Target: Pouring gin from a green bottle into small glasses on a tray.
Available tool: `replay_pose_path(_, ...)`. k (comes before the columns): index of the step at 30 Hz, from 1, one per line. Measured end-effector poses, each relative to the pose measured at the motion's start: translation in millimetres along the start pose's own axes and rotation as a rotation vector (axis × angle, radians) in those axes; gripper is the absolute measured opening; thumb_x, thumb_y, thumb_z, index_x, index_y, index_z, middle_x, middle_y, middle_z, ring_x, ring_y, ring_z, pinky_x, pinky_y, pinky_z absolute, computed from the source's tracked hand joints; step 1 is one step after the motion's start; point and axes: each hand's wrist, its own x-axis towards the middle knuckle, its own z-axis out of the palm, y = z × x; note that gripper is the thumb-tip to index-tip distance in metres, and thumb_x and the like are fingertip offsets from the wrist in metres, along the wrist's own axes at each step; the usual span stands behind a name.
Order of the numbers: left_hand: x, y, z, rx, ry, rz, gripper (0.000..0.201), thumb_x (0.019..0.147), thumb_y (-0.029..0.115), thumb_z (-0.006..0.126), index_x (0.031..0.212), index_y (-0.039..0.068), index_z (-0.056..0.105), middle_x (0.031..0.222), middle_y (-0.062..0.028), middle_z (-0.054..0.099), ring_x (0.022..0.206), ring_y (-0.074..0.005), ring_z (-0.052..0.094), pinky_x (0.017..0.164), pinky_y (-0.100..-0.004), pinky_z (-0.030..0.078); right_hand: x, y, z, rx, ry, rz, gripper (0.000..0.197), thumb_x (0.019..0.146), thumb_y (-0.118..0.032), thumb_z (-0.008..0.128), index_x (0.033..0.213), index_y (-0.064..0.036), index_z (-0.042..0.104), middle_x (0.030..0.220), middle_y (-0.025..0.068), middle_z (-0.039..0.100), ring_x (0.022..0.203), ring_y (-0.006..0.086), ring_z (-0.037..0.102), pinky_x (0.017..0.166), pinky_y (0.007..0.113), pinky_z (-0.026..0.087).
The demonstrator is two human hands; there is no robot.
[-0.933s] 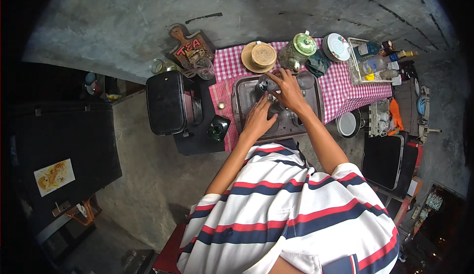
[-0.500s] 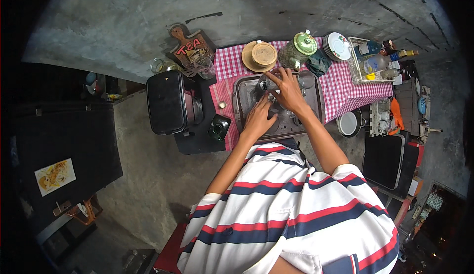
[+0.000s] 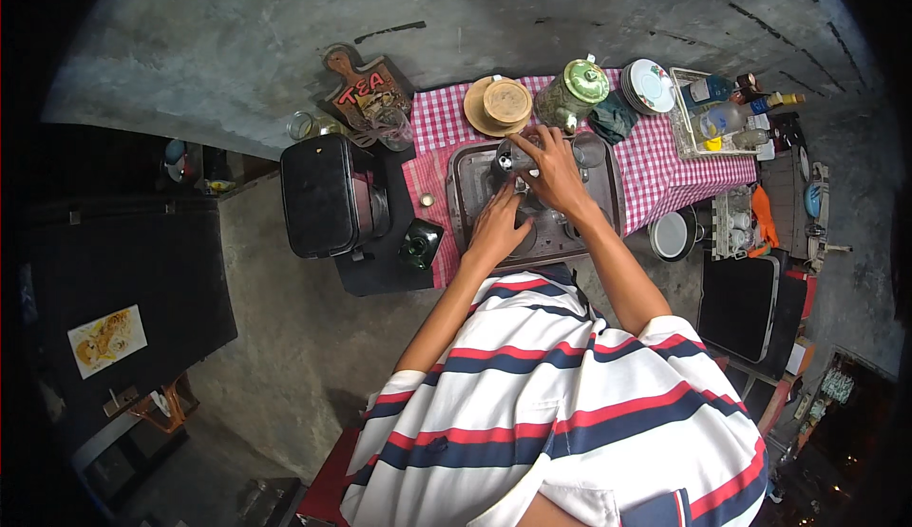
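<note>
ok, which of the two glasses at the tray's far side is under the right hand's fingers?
The left glass: the right hand has its fingers over it. The right glass stands to that hand's right, no fingers over it.

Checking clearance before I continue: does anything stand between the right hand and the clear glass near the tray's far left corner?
Nothing visible does. The right hand has its fingers at that clear glass; the left hand is nearer the body, and another glass stands to the right, not between.
</note>
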Motion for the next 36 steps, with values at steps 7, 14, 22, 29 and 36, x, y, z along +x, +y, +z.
replay_pose_path(7,1.3,0.7,0.1,-0.005,-0.015,-0.013,0.050,0.084,0.019,0.070,0.123,-0.010,0.056,0.154,-0.0282,0.032,0.141,-0.0399,0.036,0.116,-0.0440,0.034,-1.1,0.9,-0.8,0.008,0.034,-0.017,0.071,0.071,-0.009,0.079,0.138,-0.0156,0.057,0.124,0.0117,0.054,0.116,0.0319,0.048,0.096,0.045,0.041)
replay_pose_path(14,1.6,2.7,-1.2,0.034,-0.019,-0.004,0.057,0.085,0.020,0.070,0.128,-0.012,0.052,0.152,-0.0306,0.034,0.139,-0.0408,0.039,0.114,-0.0439,0.037,-2.4,3.3,2.6,0.013,0.047,-0.005,0.070,0.071,-0.009,0.079,0.138,-0.0159,0.058,0.122,0.0110,0.055,0.114,0.0316,0.049,0.095,0.045,0.041)
replay_pose_path(22,1.1,2.7,-1.1,0.016,-0.011,0.011,0.056,0.085,0.020,0.070,0.127,-0.013,0.053,0.150,-0.0324,0.036,0.138,-0.0422,0.039,0.114,-0.0440,0.036,-6.8,3.8,4.2,0.007,0.069,0.000,0.069,0.071,-0.008,0.079,0.136,-0.0147,0.059,0.123,0.0108,0.056,0.113,0.0317,0.050,0.094,0.045,0.041)
replay_pose_path(29,1.7,4.3,0.1,0.010,-0.030,-0.018,0.053,0.084,0.019,0.070,0.126,-0.011,0.054,0.154,-0.0301,0.031,0.141,-0.0407,0.037,0.115,-0.0439,0.035,-7.9,5.0,3.5,0.034,0.075,0.000,0.068,0.070,-0.007,0.080,0.134,-0.0132,0.060,0.121,0.0113,0.056,0.114,0.0316,0.051,0.094,0.045,0.041)
replay_pose_path(36,0.1,-2.6,5.1,0.020,-0.018,0.001,0.055,0.085,0.021,0.070,0.131,-0.005,0.053,0.157,-0.0253,0.029,0.144,-0.0387,0.033,0.117,-0.0491,0.031,-12.5,7.8,-1.3,0.391,0.259,0.061,0.062,0.068,-0.006,0.081,0.126,-0.0045,0.061,0.119,0.0147,0.058,0.111,0.0347,0.057,0.095,0.044,0.046)
